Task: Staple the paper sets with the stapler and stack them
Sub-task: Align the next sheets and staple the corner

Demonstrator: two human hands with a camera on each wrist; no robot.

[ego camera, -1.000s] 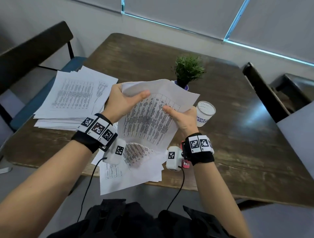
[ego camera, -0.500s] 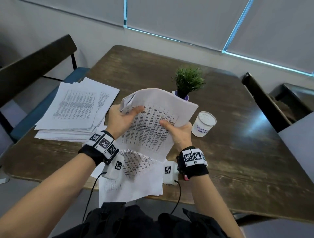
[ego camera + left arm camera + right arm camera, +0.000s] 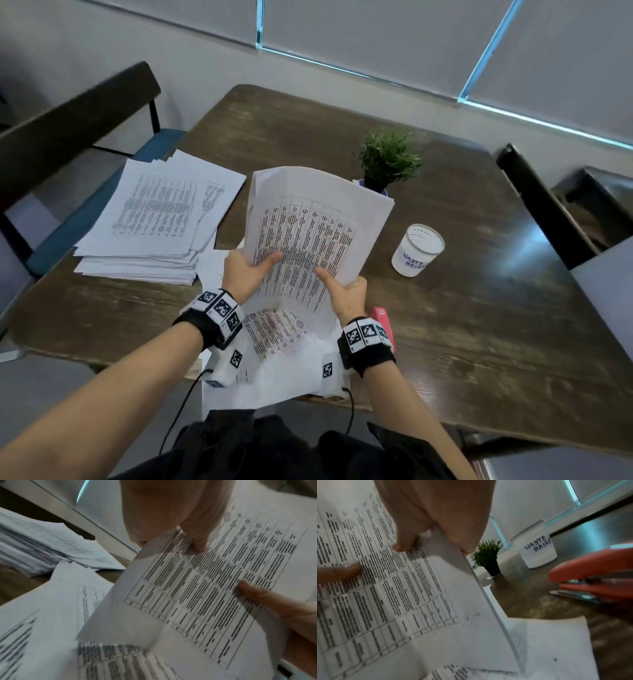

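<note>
An office meeting room: roller blinds (image 3: pixel 411 31), dark wooden table (image 3: pixel 479 325), chairs (image 3: pixel 68 130), printed paper stacks (image 3: pixel 154 219).

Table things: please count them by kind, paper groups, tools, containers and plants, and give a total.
Paper groups: 3, the held set, the stack, the loose sheets
Staplers: 1, red stapler
Cups: 1, white cup
Plants: 1, potted plant
Total: 6
</note>
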